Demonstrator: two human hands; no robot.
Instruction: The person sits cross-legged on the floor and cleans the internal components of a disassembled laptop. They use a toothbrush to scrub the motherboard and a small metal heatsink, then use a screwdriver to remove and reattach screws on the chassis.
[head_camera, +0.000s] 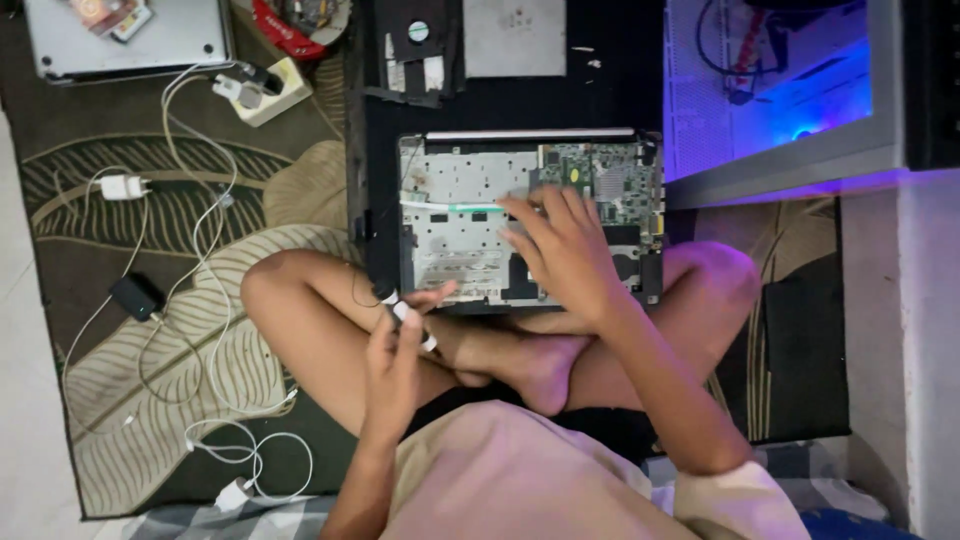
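Note:
An opened laptop chassis (470, 215) lies on a black mat in front of my crossed legs, its metal frame and green circuit board (600, 180) exposed. My right hand (560, 250) rests flat on the chassis, fingers spread over the lower middle beside the board. My left hand (395, 355) hovers above my left shin, closed around a screwdriver (400, 305) with a black and white handle, its tip near the chassis's front left corner.
A closed silver laptop (125, 35) and a power strip (265, 90) sit at the back left. White cables and chargers (205, 260) sprawl over the leaf-patterned rug. A removed cover panel (515, 35) lies behind the chassis. A blue-lit computer case (780, 80) stands at right.

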